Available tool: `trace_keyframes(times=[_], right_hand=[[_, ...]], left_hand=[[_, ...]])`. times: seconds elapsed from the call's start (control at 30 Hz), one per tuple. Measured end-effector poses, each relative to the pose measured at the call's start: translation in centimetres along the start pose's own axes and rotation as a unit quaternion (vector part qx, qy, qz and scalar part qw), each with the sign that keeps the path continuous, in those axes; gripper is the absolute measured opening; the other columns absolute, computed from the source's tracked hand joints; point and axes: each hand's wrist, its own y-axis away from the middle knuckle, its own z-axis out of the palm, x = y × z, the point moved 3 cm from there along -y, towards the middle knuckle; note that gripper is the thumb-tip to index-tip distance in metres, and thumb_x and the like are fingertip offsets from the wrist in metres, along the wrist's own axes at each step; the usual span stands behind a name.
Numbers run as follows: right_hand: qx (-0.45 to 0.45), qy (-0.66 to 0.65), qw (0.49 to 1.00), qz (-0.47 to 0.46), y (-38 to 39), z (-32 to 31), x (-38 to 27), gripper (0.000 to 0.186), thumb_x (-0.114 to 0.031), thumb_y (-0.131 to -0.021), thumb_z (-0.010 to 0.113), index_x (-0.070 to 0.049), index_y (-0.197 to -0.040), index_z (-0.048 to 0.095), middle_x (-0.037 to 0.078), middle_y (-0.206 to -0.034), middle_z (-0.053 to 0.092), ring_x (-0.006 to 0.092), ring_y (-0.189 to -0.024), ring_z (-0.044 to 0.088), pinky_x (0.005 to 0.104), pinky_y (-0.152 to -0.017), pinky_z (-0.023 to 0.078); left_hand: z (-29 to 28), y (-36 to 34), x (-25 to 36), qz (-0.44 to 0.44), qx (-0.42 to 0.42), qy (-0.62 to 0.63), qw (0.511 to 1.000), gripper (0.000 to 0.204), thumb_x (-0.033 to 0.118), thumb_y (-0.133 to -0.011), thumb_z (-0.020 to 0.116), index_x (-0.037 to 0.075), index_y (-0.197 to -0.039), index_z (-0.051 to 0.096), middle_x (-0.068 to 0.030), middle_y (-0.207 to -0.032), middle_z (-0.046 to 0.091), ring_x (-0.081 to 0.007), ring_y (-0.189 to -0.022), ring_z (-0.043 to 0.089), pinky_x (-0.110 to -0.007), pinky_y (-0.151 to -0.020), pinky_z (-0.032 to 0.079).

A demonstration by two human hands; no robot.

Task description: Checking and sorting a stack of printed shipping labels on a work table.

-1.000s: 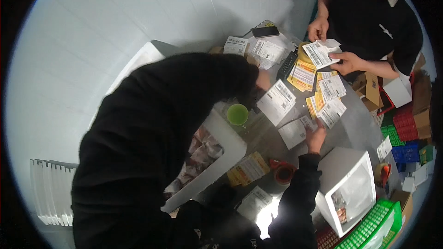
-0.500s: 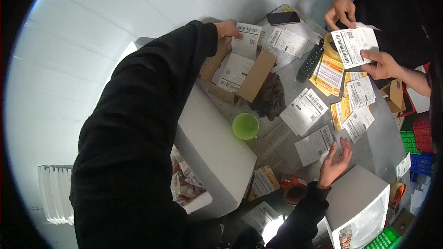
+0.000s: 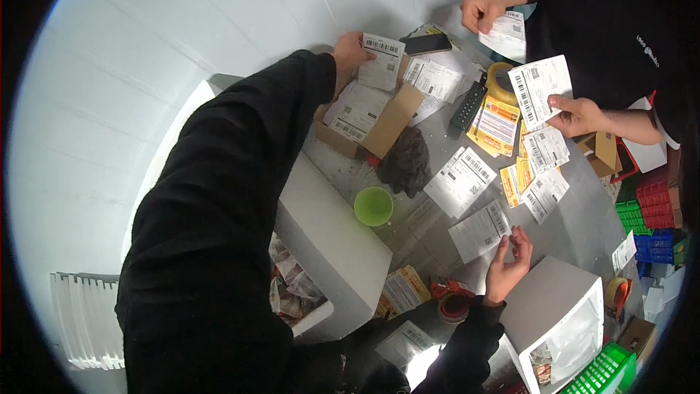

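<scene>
My left hand (image 3: 351, 52) pinches a white shipping label (image 3: 381, 62) by its left edge, above an open cardboard box (image 3: 394, 125). Inside that box lie more white labels (image 3: 356, 111). My right hand (image 3: 508, 268) is open, fingers apart and slightly curled, at the right end of a shipping label (image 3: 480, 232) on the grey table (image 3: 419, 248); whether the fingertips touch it I cannot tell. Just beyond lies a group of overlapping labels (image 3: 461, 182). Across the table, another person holds a stack of labels (image 3: 541, 91) in one hand and a single label (image 3: 507, 35) in the other.
A white foam box (image 3: 339, 230) with wrapped packs stands beneath my left arm. Nearby are a green cup (image 3: 373, 206), dark crumpled cloth (image 3: 405, 163), a phone (image 3: 426, 44), and yellow-orange cards (image 3: 494, 125). A red tape dispenser (image 3: 450, 299) and another foam box (image 3: 554, 306) sit near my right forearm.
The other person's hands have come apart, one carrying a label away from the stack toward the left. My left hand still holds its label; my right stays by the label. The view has shifted slightly.
</scene>
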Motion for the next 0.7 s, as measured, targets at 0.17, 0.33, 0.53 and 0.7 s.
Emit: trace_keyframes(times=[0.17, 0.33, 0.53, 0.7], right_hand=[[-0.007, -0.025, 0.999, -0.038, 0.1, 1.3, -2.2, 0.022, -0.006, -0.086, 0.059, 0.0, -0.107, 0.061, 0.012, -0.109, 0.059, 0.0193, -0.092, 0.059, 0.0303, -0.08, 0.046], [-0.033, -0.074, 0.991, -0.103, -0.7, 5.1, -7.1, 0.017, -0.001, -0.083, 0.06, 0.001, -0.1, 0.061, 0.013, -0.105, 0.061, 0.0214, -0.098, 0.059, 0.0306, -0.084, 0.046], [-0.093, -0.21, 0.953, -0.196, -3.8, 12.1, -15.1, 0.013, 0.003, -0.076, 0.063, -0.001, -0.088, 0.064, 0.014, -0.084, 0.065, 0.0279, -0.077, 0.064, 0.0312, -0.071, 0.049], [-0.283, 0.038, 0.904, -0.319, -8.1, 28.5, -19.9, 0.03, -0.009, -0.074, 0.063, -0.004, -0.104, 0.059, 0.016, -0.095, 0.06, 0.032, -0.098, 0.059, 0.0408, -0.081, 0.049]], left_hand=[[0.6, 1.8, 2.4, -0.032, 0.064, -0.086, 0.994, 0.032, 0.02, -0.067, 0.08, 0.005, -0.093, 0.068, -0.0138, -0.092, 0.068, -0.0282, -0.086, 0.066, -0.036, -0.077, 0.052], [-1.5, 0.8, 1.8, -0.031, 0.078, -0.15, 0.985, 0.034, 0.027, -0.07, 0.077, 0.005, -0.094, 0.068, -0.0138, -0.085, 0.068, -0.0299, -0.083, 0.066, -0.038, -0.076, 0.052], [-7.4, -2.1, 13.1, 0.063, -0.096, -0.172, 0.978, 0.031, 0.02, -0.066, 0.077, 0.007, -0.094, 0.068, -0.0125, -0.086, 0.069, -0.0281, -0.078, 0.066, -0.036, -0.071, 0.052], [-14.1, 5.5, 16.1, 0.186, 0.029, -0.275, 0.943, 0.026, 0.017, -0.068, 0.074, 0.008, -0.092, 0.067, -0.0132, -0.082, 0.067, -0.0304, -0.078, 0.065, -0.039, -0.071, 0.052]])
